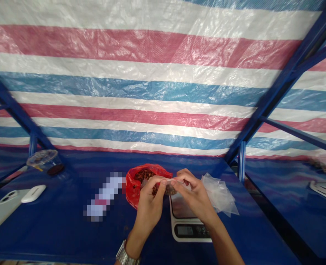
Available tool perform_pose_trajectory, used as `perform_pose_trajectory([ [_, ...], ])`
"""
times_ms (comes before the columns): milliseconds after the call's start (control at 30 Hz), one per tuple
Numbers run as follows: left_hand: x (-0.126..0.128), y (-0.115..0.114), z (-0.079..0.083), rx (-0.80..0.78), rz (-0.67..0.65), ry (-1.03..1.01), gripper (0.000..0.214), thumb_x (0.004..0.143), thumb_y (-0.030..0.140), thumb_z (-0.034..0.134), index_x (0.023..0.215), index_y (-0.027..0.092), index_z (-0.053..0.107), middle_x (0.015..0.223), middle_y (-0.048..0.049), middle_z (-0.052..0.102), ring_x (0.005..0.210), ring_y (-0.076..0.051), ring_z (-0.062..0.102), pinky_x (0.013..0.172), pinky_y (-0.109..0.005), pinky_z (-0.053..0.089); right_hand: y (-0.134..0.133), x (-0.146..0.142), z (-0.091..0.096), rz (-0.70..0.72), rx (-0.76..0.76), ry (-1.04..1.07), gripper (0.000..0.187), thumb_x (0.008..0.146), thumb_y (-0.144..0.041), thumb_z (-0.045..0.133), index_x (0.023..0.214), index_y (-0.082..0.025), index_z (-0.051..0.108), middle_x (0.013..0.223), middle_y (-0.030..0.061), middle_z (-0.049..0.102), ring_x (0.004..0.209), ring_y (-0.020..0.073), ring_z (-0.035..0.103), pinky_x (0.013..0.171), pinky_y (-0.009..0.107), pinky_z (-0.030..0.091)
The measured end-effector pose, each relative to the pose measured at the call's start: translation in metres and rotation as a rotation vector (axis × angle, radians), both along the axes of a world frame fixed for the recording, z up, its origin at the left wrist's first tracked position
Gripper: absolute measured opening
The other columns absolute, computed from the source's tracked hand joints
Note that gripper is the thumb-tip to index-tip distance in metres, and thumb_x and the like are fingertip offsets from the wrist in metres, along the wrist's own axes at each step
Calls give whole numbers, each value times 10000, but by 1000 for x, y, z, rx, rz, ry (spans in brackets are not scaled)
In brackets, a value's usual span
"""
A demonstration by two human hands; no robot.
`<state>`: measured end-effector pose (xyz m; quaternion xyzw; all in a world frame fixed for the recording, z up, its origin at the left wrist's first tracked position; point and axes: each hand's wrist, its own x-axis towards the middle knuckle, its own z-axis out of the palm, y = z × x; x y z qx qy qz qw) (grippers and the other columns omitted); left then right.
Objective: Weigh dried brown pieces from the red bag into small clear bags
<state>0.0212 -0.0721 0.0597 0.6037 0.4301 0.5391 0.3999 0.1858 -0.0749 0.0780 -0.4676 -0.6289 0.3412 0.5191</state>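
My left hand [151, 203] and my right hand [195, 195] meet over the table, fingers pinching the top edge of a small clear plastic bag [170, 190]. Brownish pieces show in the bag's lower part; my fingers hide some of it. Just behind my left hand lies an opened red plastic bag [132, 191] holding dark brown dried pieces [145, 174]. Below my right hand is a kitchen scale [176, 234] with a metal plate and a display at the front, partly covered by my forearm. Flat clear bags [220, 194] are piled loosely to the right of the scale.
On the left of the blue table [69, 235] lie a phone [5, 208], a white earbud case [34, 194] and a tipped clear plastic cup [43, 159]. A pixelated pale item [105, 197] lies left of the red bag. Blue metal posts [241, 162] and a striped tarp [141, 88] stand behind.
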Motion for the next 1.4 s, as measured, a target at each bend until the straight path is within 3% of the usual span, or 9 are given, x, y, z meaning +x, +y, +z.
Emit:
perform_pose_trajectory([
  [167,-2,0,-2,60,72,34,251,992,380,592,894,208,747,917,-45,755,884,-198,692,843,-311,513,-2,10,9,150,-88,4,264,957,-457,678,894,-231,797,960,33,674,939,183,625,869,302,480],
  [267,1,0,-3,78,140,13,245,967,346,620,801,204,731,839,-34,738,819,-192,681,792,-305,511,-1,9,7,81,-37,-28,244,948,-431,685,867,-239,812,963,43,701,941,202,646,878,328,490],
  [433,12,0,-1,152,129,12,200,961,344,641,903,225,791,941,-58,772,921,-217,699,870,-337,541,4,9,1,-211,138,-119,221,924,-375,686,760,-258,778,867,40,719,862,226,657,833,362,495],
  [567,10,2,1,163,215,60,283,999,341,586,1214,237,738,1234,-92,736,1166,-238,664,1050,-387,500,18,22,-4,-650,239,-200,268,976,-411,598,888,-230,774,930,74,723,835,230,647,788,356,499],
  [633,3,4,2,150,264,68,294,1024,350,538,1214,229,727,1230,-95,731,1156,-231,665,1041,-381,504,28,25,-9,-739,238,-309,304,996,-421,561,964,-214,781,979,93,719,813,224,642,781,353,493],
  [867,-23,8,6,136,353,115,308,1033,394,499,1126,223,738,1087,-71,746,1023,-217,687,970,-360,528,38,30,-29,-414,31,-721,324,997,-478,566,1038,-250,792,1044,81,777,937,249,699,861,380,479],
  [1033,-28,7,5,93,350,99,315,1034,420,489,1087,230,734,1025,-54,735,941,-209,689,923,-350,533,25,84,-43,-634,-25,-801,314,928,-346,577,1166,-275,770,1191,83,758,1102,317,652,975,477,439],
  [1233,-25,6,3,65,309,95,309,1028,419,497,1076,234,740,982,-51,736,885,-205,685,840,-323,539,17,124,-75,-564,-155,-901,372,803,-294,643,1149,-277,779,1198,95,774,1206,355,621,1059,540,357],
  [1400,-18,5,4,114,281,110,302,1025,394,505,1067,218,747,953,-55,733,849,-194,678,790,-298,536,17,127,-62,-687,-82,-795,344,878,-363,556,1115,-263,785,1021,89,800,1074,329,684,1030,555,341],
])
